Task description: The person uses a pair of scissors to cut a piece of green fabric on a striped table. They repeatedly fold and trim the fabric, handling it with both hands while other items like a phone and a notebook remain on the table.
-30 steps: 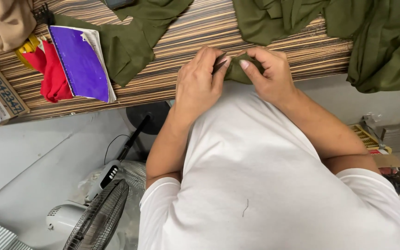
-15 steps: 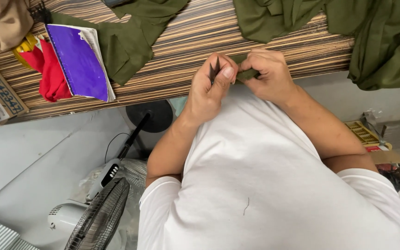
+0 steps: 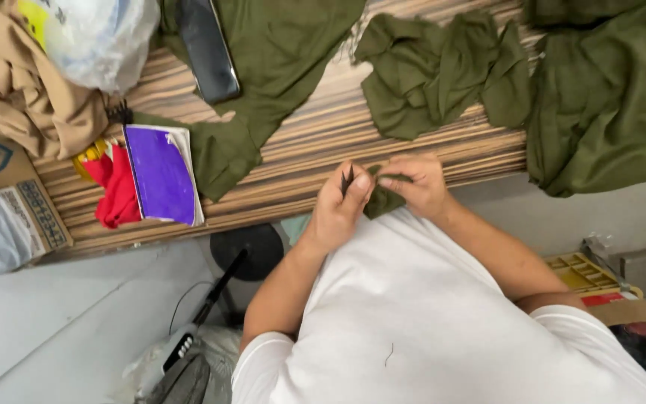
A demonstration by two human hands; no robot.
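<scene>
My left hand point(image 3: 336, 209) and my right hand point(image 3: 419, 185) meet at the near edge of a striped wooden table point(image 3: 300, 168), in front of my white shirt. The left hand pinches a small dark pointed tool point(image 3: 347, 178), which looks like thread snips. Fingers of the right hand hold a small piece of olive green fabric point(image 3: 383, 202). The tool's tip sits right beside the fabric, between the two thumbs. Part of the fabric is hidden under my fingers.
On the table lie larger olive fabric pieces point(image 3: 443, 71), an olive garment point(image 3: 607, 97), a flat black object point(image 3: 207, 49), a purple notebook point(image 3: 160, 173), a red cloth point(image 3: 117, 196), tan cloth point(image 3: 16, 90) and a plastic bag point(image 3: 99, 37). A fan stand point(image 3: 244, 251) and a yellow tray point(image 3: 577, 271) are below.
The view has tilted up, showing more of the tabletop. My hands stay together at the table edge; the left hand has shifted slightly and the dark tool is clearer.
</scene>
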